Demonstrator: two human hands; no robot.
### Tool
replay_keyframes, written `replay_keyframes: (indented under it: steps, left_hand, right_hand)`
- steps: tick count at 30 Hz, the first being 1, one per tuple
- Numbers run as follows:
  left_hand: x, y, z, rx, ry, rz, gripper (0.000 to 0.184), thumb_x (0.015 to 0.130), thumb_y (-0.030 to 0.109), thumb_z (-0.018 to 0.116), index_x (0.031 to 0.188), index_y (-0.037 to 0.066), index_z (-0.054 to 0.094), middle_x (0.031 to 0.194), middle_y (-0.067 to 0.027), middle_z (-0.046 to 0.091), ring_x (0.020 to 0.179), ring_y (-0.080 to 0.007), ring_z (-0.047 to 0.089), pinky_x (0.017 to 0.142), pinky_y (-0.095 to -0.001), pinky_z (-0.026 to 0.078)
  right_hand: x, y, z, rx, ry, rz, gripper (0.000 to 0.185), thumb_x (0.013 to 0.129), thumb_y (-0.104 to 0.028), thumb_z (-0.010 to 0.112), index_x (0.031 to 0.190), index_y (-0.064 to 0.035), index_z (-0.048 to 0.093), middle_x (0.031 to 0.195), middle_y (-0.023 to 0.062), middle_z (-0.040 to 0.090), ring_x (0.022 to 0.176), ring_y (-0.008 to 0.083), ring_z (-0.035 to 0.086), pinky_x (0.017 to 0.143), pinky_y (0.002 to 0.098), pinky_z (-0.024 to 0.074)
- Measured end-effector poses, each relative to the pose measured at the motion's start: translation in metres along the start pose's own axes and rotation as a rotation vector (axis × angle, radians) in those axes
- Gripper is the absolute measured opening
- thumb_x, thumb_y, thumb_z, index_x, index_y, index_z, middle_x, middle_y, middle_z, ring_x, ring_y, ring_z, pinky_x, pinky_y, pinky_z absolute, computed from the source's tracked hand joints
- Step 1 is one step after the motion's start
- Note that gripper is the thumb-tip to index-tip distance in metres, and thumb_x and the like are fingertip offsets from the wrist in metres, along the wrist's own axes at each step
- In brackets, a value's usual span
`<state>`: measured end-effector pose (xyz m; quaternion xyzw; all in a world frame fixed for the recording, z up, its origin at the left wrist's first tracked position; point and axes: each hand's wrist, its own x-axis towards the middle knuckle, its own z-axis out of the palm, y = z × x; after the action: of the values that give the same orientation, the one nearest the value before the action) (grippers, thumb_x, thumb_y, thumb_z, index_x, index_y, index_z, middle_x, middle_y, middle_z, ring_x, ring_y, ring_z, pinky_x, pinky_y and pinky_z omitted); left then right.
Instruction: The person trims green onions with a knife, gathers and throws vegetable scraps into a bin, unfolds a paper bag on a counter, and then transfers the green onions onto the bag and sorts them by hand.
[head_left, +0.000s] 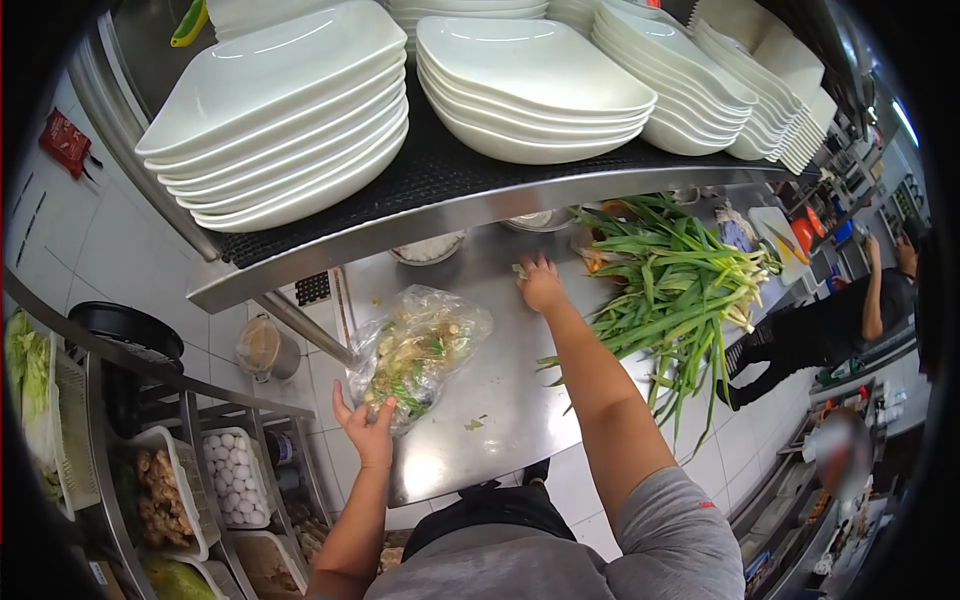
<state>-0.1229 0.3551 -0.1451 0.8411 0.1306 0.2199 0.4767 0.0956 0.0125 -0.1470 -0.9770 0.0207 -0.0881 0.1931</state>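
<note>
1. Well, left hand (pixel 370 437) bare and wide, fingers spread, just beside a clear plastic bag (pixel 468 322). Touching or not, cannot tell.
2. Inside the bag, on the metal table (pixel 510 385), a messy heap of green and pale plant bits (pixel 415 358).
3. Farther forward, right hand (pixel 542 286) low over the table, back of the hand up. A small pale bit (pixel 520 271) right at the fingertips. Pinched tight or just touched, cannot tell.
4. To the right of that hand, a big pile of spring onions (pixel 668 285). Long green leaves, pale ends to the right, some leaves hanging past the near edge of the table.
5. Near the bag, little green scraps (pixel 474 424) on the table. At the back, two bowls (pixel 430 260) of white stuff, partly under a shelf (pixel 500 205).
6. Up on the shelf, tall stacks of white dishes (pixel 290 110).
7. Down on the left, white eggs (pixel 235 478) and bumpy ginger (pixel 160 495).
8. Off to the right, another person (pixel 830 325) in dark clothes.
</note>
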Motion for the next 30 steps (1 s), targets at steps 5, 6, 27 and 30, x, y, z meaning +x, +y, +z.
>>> replay_keyframes:
  steps: [5, 6, 27, 30]
  left_hand:
    - [0.003, -0.012, -0.005, -0.248, -0.129, -0.296, 0.034, 0.075, 0.019, 0.08, 0.093, -0.006, 0.066, 0.146, -0.0202, 0.037, 0.117, -0.0257, 0.05, 0.098, -0.0317, 0.04]
    - [0.005, -0.013, -0.007, -0.242, -0.171, -0.282, 0.033, 0.076, 0.016, 0.079, 0.095, -0.007, 0.066, 0.142, -0.0203, 0.043, 0.109, -0.0231, 0.055, 0.093, -0.0294, 0.043]
    - [0.051, 0.013, -0.02, -0.415, -1.088, -0.597, 0.053, 0.07, -0.005, 0.063, 0.123, -0.004, 0.058, 0.109, -0.0076, 0.064, 0.101, -0.0186, 0.058, 0.086, -0.031, 0.048]
    - [0.075, 0.021, -0.021, -0.056, -1.234, -0.36, 0.046, 0.069, 0.001, 0.068, 0.115, -0.001, 0.063, 0.098, -0.0115, 0.067, 0.092, -0.0195, 0.062, 0.084, -0.031, 0.048]
  right_hand:
    - [-0.026, 0.002, 0.041, -0.039, 0.005, -0.184, 0.022, 0.086, -0.012, 0.061, 0.107, -0.007, 0.066, 0.113, 0.0171, 0.062, 0.107, 0.0342, 0.059, 0.092, 0.0406, 0.0476]
    - [-0.034, -0.017, 0.032, 0.406, 0.05, -0.023, 0.018, 0.085, -0.01, 0.062, 0.102, -0.0058, 0.068, 0.107, 0.0166, 0.064, 0.1, 0.033, 0.061, 0.088, 0.0383, 0.0492]
    - [-0.135, -0.178, -0.073, -0.145, -0.42, -0.917, 0.109, 0.052, -0.026, 0.089, 0.147, -0.0227, 0.036, 0.155, 0.0166, 0.026, 0.139, 0.0378, 0.03, 0.107, 0.0614, 0.0272]
    - [-0.126, -0.185, -0.047, -0.203, -0.671, -0.95, 0.077, 0.063, -0.019, 0.083, 0.134, -0.0169, 0.054, 0.149, 0.0163, 0.036, 0.135, 0.0364, 0.037, 0.104, 0.0572, 0.0331]
